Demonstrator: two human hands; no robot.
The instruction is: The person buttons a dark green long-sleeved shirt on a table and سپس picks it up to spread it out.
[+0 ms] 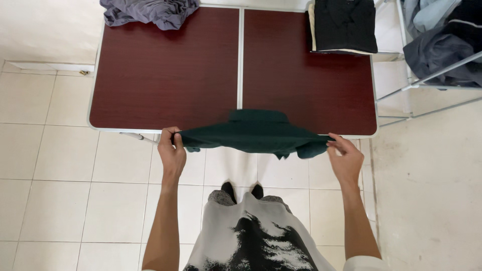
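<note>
I hold a dark green shirt (256,134) stretched flat between both hands, just at the near edge of the dark red folding table (170,75). My left hand (171,152) grips its left end and my right hand (345,156) pinches its right end. The collar side points toward the table and hangs over its edge.
A crumpled grey garment (150,11) lies at the table's far left corner. A folded black garment (345,24) rests on a stack at the far right corner. A white metal rack (432,75) with grey and blue clothes stands to the right. Pale tiled floor (60,175) surrounds the table.
</note>
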